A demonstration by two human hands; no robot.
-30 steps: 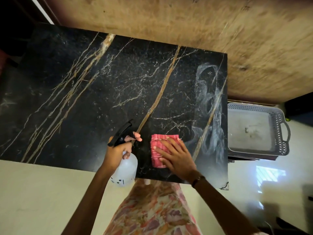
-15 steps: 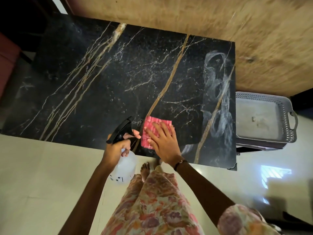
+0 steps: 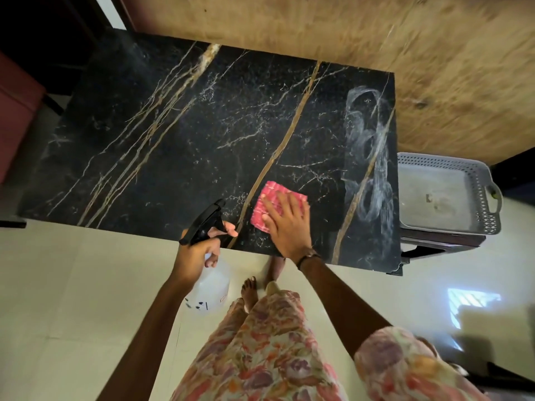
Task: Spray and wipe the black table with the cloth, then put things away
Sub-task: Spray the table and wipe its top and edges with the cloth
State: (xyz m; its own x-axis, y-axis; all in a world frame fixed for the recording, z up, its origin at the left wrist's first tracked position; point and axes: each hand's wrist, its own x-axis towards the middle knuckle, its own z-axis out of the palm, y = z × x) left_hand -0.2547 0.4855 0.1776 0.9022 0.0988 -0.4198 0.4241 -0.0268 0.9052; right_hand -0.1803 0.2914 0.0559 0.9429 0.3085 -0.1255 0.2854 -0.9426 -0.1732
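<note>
The black marble-patterned table point(image 3: 179, 146) with gold veins fills the middle of the view. A pink folded cloth point(image 3: 267, 198) lies on it near the front edge. My right hand point(image 3: 286, 224) presses flat on the cloth with fingers spread. My left hand point(image 3: 199, 250) grips a clear spray bottle point(image 3: 210, 290) with a black trigger head, held just off the table's front edge, nozzle pointing over the table. White smeared streaks point(image 3: 367, 157) mark the table's right end.
A grey plastic tray point(image 3: 489, 198) with perforated walls and handles sits on a low stand right of the table. A wooden wall runs behind. A dark red seat point(image 3: 14, 117) is at the far left. Pale tiled floor and my feet lie below.
My right hand has slid the cloth left from the smeared area and then a little farther from the front edge. The left hand keeps the bottle in the same grip.
</note>
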